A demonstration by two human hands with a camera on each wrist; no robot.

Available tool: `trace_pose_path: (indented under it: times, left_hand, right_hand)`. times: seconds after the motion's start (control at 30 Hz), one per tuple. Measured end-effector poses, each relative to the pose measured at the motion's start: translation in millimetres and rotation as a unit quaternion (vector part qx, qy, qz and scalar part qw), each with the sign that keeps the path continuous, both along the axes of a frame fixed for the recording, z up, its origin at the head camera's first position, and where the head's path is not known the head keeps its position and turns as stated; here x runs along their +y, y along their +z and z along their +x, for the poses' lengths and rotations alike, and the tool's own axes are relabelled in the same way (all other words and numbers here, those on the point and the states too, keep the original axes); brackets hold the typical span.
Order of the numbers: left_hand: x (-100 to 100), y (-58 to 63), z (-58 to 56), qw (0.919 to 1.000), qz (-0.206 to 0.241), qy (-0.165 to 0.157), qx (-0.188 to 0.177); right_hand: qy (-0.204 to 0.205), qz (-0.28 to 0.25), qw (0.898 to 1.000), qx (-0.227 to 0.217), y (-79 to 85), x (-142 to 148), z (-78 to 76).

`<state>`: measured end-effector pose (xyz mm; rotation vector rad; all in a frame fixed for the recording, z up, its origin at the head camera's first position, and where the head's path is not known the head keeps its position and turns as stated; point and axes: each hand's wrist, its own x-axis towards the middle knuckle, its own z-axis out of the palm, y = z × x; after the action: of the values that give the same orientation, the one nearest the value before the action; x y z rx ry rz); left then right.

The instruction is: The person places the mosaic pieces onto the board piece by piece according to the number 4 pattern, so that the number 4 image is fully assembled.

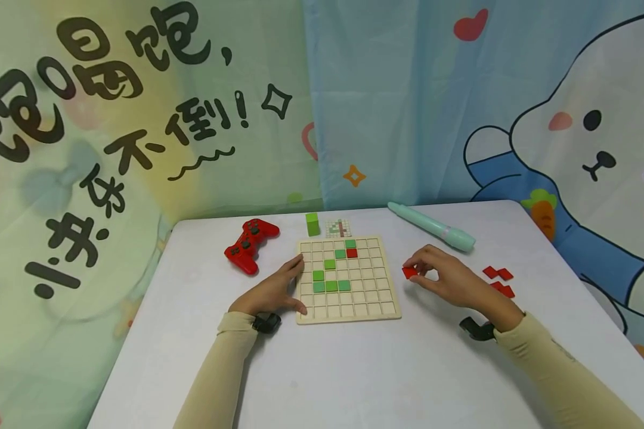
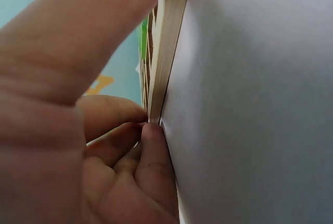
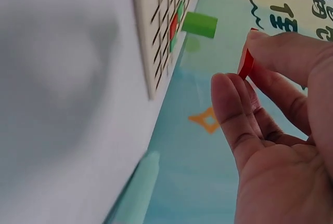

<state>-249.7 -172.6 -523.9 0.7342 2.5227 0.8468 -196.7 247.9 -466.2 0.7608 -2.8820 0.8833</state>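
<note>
A wooden grid board lies flat on the white table. Several green tiles and one red tile sit in its squares. Along the board's left edge rests my left hand, thumb near the front corner and fingers farther up the side. The left wrist view shows those fingers touching the wooden edge. To the right of the board, my right hand pinches a small red square tile between thumb and fingers, held apart from the board. Several loose red tiles lie beyond the right wrist.
Behind the board stand a green block or stack and a small card with a grid pattern. A red game controller lies at the back left. At the back right lies a mint-green pen-shaped cylinder. A printed curtain hangs behind the table.
</note>
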Motion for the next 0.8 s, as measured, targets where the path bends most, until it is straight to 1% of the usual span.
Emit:
trace_pose_path:
  times: [0.1,0.2,0.33,0.43,0.57,0.8]
  left_hand:
    - [-1.1,0.5,-0.6,1.0,-0.001,0.0,0.002]
    - [-1.3,1.3,-0.7,1.0,0.002,0.001,-0.004]
    - [-1.6,1.3,-0.7,1.0,0.004,0.002,-0.006]
    - [-2.0,0.6,-0.9,1.0,0.006,0.004,-0.005]
    - [-1.7,0.8,-1.8,0.9998,0.018,0.003,-0.008]
    - [-2.4,-1.5,-3.3,0.9995,0.024,0.001,-0.019]
  right_hand:
    - [0.007,-0.013,1.0,-0.02,-1.4,-17.3,-15.5]
    - [0.017,-0.015,0.999,-0.041,-3.3,-35.8,-29.8]
    - [0.026,-0.011,0.998,-0.053,-6.4,-58.2,-47.3]
    - [0.02,-0.005,0.998,-0.059,-11.6,-70.6,-58.4]
    - [0.01,0.0,0.997,-0.074,-20.5,-80.9,-69.3]
    - [0.019,0.014,0.995,-0.095,-30.5,-90.7,-79.8]
